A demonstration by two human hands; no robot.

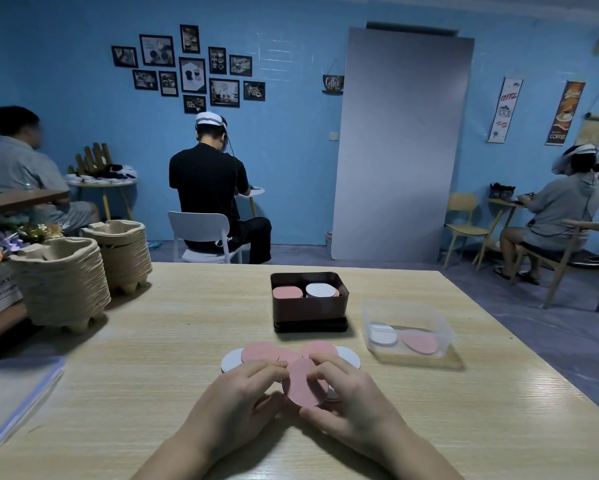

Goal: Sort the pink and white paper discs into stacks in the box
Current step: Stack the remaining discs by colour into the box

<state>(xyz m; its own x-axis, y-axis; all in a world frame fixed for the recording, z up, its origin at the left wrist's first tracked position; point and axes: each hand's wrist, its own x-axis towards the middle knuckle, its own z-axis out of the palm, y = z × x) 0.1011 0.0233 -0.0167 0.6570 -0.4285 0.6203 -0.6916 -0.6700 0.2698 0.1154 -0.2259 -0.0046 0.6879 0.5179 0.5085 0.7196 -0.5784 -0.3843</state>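
My left hand (pixel 242 393) and right hand (pixel 346 400), fingers curled, pinch a pink disc (pixel 303 384) by its edges over the table (pixel 145 375). Loose discs (pixel 260 351) lie just beyond. The box (pixel 310 311) farther back holds a pink stack (pixel 287 292) beside a white stack (pixel 322 290).

A tall grey panel (pixel 402 143) leans against the far blue wall (pixel 291 150). Left of the panel hangs a small coffee sign (pixel 333 83), and further left a cluster of black-framed pictures (pixel 190 67). Right of it hang two long banners (pixel 505 109), with a pale wooden chair (pixel 464 220) below them. A white chair (pixel 201 233) stands left of the panel's foot, a person in black (pixel 208 181) seated on it. The greyish floor (pixel 550 323) runs from the panel toward the pale wood tabletop (pixel 152 375); the light is dim and bluish
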